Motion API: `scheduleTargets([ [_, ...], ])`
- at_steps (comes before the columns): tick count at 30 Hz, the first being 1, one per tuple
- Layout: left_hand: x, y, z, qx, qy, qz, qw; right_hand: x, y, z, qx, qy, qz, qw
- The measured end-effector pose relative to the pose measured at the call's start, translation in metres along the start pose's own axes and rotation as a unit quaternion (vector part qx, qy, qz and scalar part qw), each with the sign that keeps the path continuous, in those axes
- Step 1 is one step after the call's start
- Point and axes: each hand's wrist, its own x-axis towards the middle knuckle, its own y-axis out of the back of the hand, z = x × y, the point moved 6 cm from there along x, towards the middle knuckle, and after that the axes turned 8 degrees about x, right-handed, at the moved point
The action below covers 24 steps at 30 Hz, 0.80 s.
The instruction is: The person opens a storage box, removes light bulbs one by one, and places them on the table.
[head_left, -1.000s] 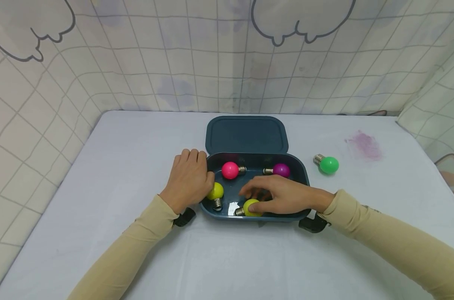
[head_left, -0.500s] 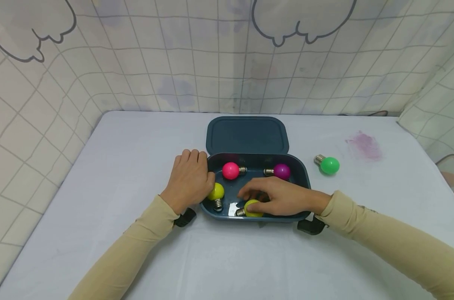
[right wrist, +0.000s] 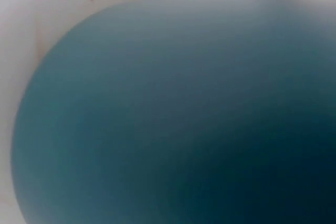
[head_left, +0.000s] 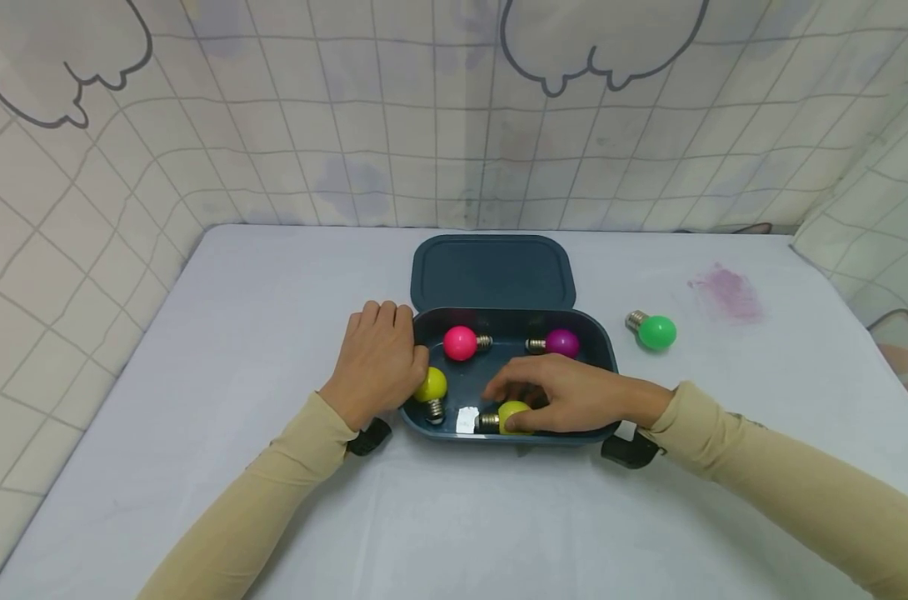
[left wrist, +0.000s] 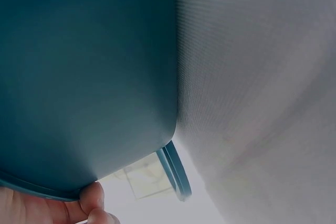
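In the head view a dark blue box (head_left: 465, 383) holds a pink bulb (head_left: 460, 343), a purple bulb (head_left: 562, 343) and two yellow ones. My left hand (head_left: 379, 362) grips the box's left rim, beside one yellow bulb (head_left: 431, 385); its fingertips (left wrist: 92, 196) show at the rim in the left wrist view. Inside the box, my right hand (head_left: 566, 393) has its thumb on the other yellow bulb (head_left: 511, 415), near the front wall, fingers curled around it and partly hidden. The right wrist view shows only the box's outer wall (right wrist: 157, 108) up close.
Behind the box lies its dark blue lid (head_left: 493, 272), flat on the white table (head_left: 289, 275). A green bulb (head_left: 656, 332) rests on the table to the right of the box. A patterned cloth (head_left: 424, 125) hangs behind and along the sides.
The yellow bulb at my right hand has shifted slightly to the right, its metal base now pointing more squarely left. My right hand has moved slightly right with it. The left hand keeps its grip.
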Motion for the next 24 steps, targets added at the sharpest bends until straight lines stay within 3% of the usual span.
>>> scheduleTargets([
  [24,-0.0002,-0.0005,-0.0005,-0.005,0.001,-0.003,1.0000,-0.0038,0.0018,0.0007,0.007,-0.016,-0.016,0.9997],
])
